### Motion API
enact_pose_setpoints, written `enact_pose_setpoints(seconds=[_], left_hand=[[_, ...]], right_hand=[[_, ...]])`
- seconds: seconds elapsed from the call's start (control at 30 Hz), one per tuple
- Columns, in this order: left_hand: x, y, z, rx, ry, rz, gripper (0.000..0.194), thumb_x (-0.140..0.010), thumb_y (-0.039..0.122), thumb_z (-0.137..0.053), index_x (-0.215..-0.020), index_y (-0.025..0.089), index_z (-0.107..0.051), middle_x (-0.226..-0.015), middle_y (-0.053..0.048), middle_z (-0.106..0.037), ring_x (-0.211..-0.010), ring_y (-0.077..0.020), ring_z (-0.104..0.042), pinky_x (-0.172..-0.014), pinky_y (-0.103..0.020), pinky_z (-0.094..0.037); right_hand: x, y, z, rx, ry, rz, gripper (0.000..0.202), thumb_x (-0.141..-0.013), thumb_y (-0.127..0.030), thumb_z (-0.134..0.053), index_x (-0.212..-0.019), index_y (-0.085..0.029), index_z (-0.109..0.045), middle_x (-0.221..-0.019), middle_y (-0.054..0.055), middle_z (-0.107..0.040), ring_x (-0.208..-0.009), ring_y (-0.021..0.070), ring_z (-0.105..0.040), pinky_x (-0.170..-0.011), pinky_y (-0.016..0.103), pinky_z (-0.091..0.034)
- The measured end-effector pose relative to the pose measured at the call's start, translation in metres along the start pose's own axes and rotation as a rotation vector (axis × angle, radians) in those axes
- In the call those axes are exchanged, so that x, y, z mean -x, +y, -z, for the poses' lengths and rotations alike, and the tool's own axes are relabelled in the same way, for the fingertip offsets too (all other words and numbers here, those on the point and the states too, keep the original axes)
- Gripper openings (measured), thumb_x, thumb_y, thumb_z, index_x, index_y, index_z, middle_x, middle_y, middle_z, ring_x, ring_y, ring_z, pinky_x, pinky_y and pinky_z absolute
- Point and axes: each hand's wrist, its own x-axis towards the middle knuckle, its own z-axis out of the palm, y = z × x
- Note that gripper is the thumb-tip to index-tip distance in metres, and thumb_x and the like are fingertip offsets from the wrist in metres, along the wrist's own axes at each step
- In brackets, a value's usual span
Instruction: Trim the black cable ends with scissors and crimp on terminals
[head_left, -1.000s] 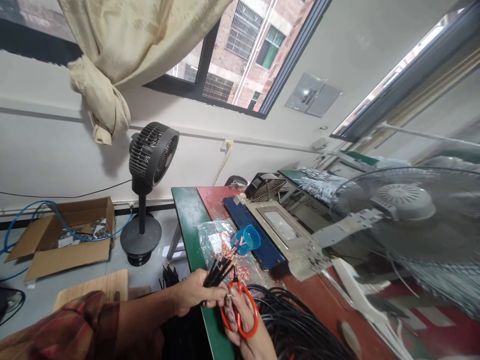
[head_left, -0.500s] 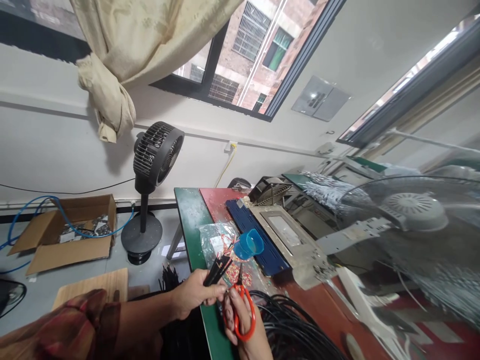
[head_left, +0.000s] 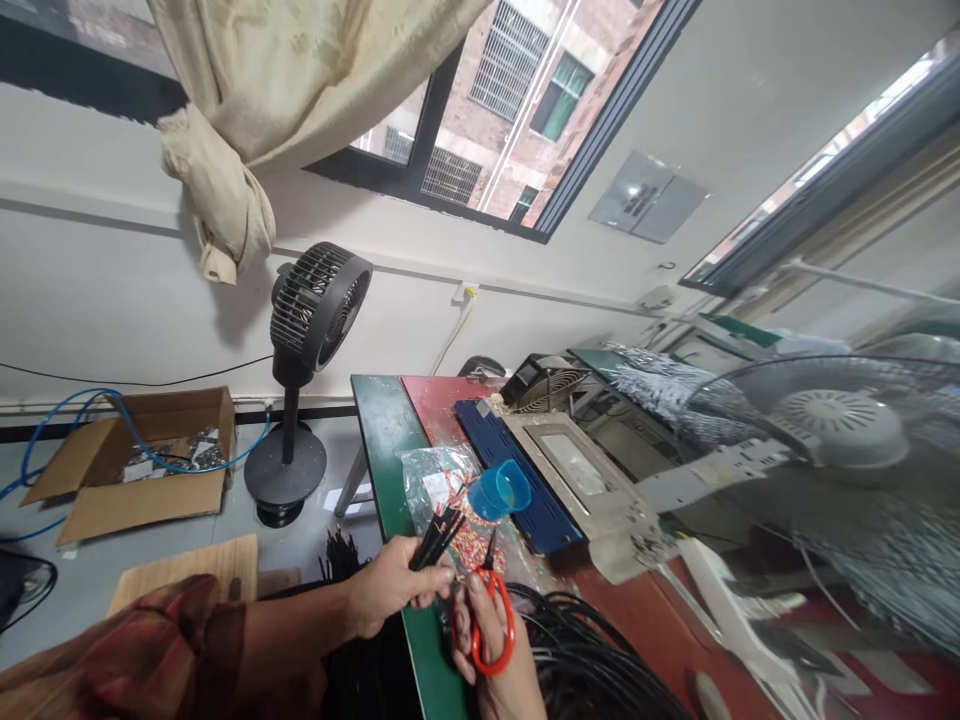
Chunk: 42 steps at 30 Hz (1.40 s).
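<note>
My left hand (head_left: 394,587) is closed round a bundle of black cables (head_left: 436,538) whose cut ends point up and away from me. Close beside it, my right hand (head_left: 487,640) has its fingers through the loops of red-handled scissors (head_left: 491,620), blades pointing up. The fingertips of both hands nearly meet; whether a wire lies between them is too small to tell. Just beyond, a blue plastic cup (head_left: 499,490) stands on a clear plastic bag (head_left: 427,470), with many small coloured bits (head_left: 476,548) scattered around it.
Coiled black cable (head_left: 592,660) lies right of my hands on the table (head_left: 386,430). Behind the cup sits a blue and beige machine panel (head_left: 517,475). A floor fan (head_left: 315,310) and a cardboard box (head_left: 150,500) stand left; a large caged fan (head_left: 840,430) is at right.
The scissors and my right hand have shifted very slightly to the right. My left hand keeps its hold on the cables. The whole view has moved a little.
</note>
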Motion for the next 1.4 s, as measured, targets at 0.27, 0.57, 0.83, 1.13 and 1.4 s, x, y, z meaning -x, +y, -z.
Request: enact_pose_setpoints(seconds=[0.27,0.57,0.83,1.13,1.4], left_hand=[[0.001,0.002,0.0,0.05,-0.036,-0.017,0.039,-0.067,0.047,-0.068,-0.075,0.011,-0.055,-0.065,0.001,-0.052,-0.049,-0.0044,-0.037,-0.047,-0.02,-0.024],[0.0,-0.002,0.003,0.059,-0.046,-0.014,0.041,-0.063,0.047,-0.071,-0.075,0.01,-0.058,-0.064,0.001,-0.053,-0.048,-0.0041,-0.038,-0.046,-0.02,-0.024],[0.001,0.002,0.004,0.064,-0.036,0.016,0.042,-0.06,0.046,-0.073,-0.077,0.01,-0.06,-0.06,0.002,-0.052,-0.047,-0.0043,-0.038,-0.046,-0.02,-0.024],[0.0,0.002,0.003,0.048,-0.027,0.019,0.043,-0.058,0.048,-0.074,-0.074,0.01,-0.059,-0.059,0.003,-0.05,-0.048,-0.0042,-0.037,-0.047,-0.02,-0.024],[-0.002,-0.001,0.007,0.064,0.018,0.033,0.045,-0.061,0.049,-0.072,-0.079,0.011,-0.058,-0.052,0.006,-0.044,-0.046,-0.0043,-0.035,-0.046,-0.019,-0.024]], right_hand=[[-0.004,0.005,0.003,0.047,-0.038,-0.034,0.048,-0.062,-0.06,-0.069,-0.06,-0.015,-0.054,-0.042,-0.005,-0.045,-0.03,0.0028,-0.032,-0.025,0.012,-0.019],[-0.008,0.011,0.007,0.084,-0.011,-0.039,0.049,-0.064,-0.062,-0.066,-0.059,-0.015,-0.053,-0.042,-0.005,-0.045,-0.03,0.0028,-0.032,-0.025,0.013,-0.021],[-0.001,0.001,0.003,-0.023,0.024,-0.045,0.045,-0.061,-0.057,-0.071,-0.061,-0.016,-0.054,-0.041,-0.007,-0.042,-0.031,0.0023,-0.03,-0.026,0.012,-0.018],[-0.003,0.007,0.007,0.092,-0.056,-0.013,0.044,-0.068,-0.057,-0.066,-0.061,-0.015,-0.053,-0.045,-0.006,-0.045,-0.032,0.0024,-0.031,-0.026,0.013,-0.02],[-0.003,0.008,0.006,0.207,-0.024,-0.009,0.046,-0.064,-0.058,-0.068,-0.06,-0.016,-0.051,-0.042,-0.006,-0.044,-0.03,0.0025,-0.033,-0.028,0.013,-0.022]])
